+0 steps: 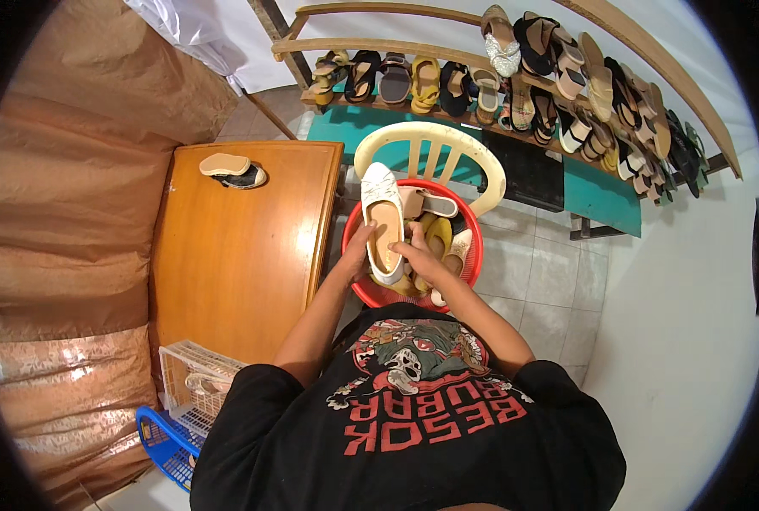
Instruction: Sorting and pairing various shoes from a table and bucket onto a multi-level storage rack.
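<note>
The flat shoe is white outside with a tan insole, and it sits over a red basin of cream, yellow and beige footwear on a cream plastic chair. The tabletop is glossy orange-brown wood, carrying a tan-soled sandal with what looks like a dark patterned strap. Beside it lie a white basket, a blue basket and coppery brown cloth; the rack's bench is teal.
</note>
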### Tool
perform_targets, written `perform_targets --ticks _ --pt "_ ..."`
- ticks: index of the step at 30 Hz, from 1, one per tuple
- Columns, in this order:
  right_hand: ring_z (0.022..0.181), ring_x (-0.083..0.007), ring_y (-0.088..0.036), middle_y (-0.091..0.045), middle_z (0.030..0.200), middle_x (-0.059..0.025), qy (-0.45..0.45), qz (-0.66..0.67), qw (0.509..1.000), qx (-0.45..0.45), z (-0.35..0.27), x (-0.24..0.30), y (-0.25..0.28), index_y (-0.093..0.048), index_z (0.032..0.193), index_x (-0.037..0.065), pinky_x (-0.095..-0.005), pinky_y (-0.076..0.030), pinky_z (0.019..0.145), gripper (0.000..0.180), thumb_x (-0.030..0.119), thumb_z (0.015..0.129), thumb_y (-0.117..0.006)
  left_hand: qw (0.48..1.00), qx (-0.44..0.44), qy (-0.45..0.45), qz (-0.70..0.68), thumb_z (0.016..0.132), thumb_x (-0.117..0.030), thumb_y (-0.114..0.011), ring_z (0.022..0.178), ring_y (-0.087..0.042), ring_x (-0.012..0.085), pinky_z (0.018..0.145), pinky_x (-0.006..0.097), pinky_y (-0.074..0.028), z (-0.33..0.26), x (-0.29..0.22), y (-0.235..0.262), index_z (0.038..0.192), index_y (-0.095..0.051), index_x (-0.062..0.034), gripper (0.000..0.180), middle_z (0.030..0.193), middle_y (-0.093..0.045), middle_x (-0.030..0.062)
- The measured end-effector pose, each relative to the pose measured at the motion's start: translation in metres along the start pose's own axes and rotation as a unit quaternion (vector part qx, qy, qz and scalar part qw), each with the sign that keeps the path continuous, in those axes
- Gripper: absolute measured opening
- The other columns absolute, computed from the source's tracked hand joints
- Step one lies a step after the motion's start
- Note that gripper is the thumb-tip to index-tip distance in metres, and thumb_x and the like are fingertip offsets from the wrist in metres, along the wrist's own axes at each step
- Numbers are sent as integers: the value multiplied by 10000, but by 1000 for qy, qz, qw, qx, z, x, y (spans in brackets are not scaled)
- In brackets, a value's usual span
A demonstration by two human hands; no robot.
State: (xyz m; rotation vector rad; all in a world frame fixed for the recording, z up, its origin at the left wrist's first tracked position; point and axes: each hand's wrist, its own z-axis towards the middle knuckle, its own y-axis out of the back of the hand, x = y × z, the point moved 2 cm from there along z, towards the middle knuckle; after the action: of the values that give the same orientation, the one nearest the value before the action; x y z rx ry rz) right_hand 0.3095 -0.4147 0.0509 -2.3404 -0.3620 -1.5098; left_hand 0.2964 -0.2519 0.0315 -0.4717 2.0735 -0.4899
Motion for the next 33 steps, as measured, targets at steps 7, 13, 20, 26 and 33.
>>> perform_targets --ticks 7,13,20,26,33 --pt "1078 -218 -569 -542 1198 -157 2 29 990 -139 14 -15 18 -312 1322 20 -337 -468 918 626 220 848 -671 996 60 -17 63 895 -182 -577 1066 -590 187 931 335 -470 27 -6 -6 1367 -482 -67 496 1172 -613 65" --pt "1200 -228 -515 -503 1338 -182 -105 22 983 -152 9 -28 3 -359 1400 -27 -311 -405 1010 591 182 888 -567 987 26 51 148 908 -166 -568 1123 -560 199 937 429 -479 31 15 23 1405 -429 -123 517 1233 -570 50" --pt "1228 -307 -527 -555 1333 -200 -81 -97 976 -175 18 -124 17 -429 1417 19 -364 -398 1032 526 247 952 -520 970 2 174 172 967 -263 -542 1170 -529 221 962 485 -474 30 53 37 1379 -432 -125 449 1258 -548 61" --pt "1195 -374 -559 -586 1284 -227 -91 -257 950 -150 20 -174 -14 -480 1372 46 -408 -428 1008 423 145 962 -505 980 -65 165 90 1001 -230 -439 1140 -557 277 899 461 -497 23 148 88 1387 -425 -111 404 1283 -554 104" --pt "1286 -361 -474 -528 1385 -168 -90 -486 865 -86 20 -165 -38 -503 1387 160 -451 -382 1064 450 240 944 -512 952 -148 265 -29 1051 -348 -308 1297 -459 346 1011 588 -400 18 187 112 1446 -344 -164 437 1434 -448 123"
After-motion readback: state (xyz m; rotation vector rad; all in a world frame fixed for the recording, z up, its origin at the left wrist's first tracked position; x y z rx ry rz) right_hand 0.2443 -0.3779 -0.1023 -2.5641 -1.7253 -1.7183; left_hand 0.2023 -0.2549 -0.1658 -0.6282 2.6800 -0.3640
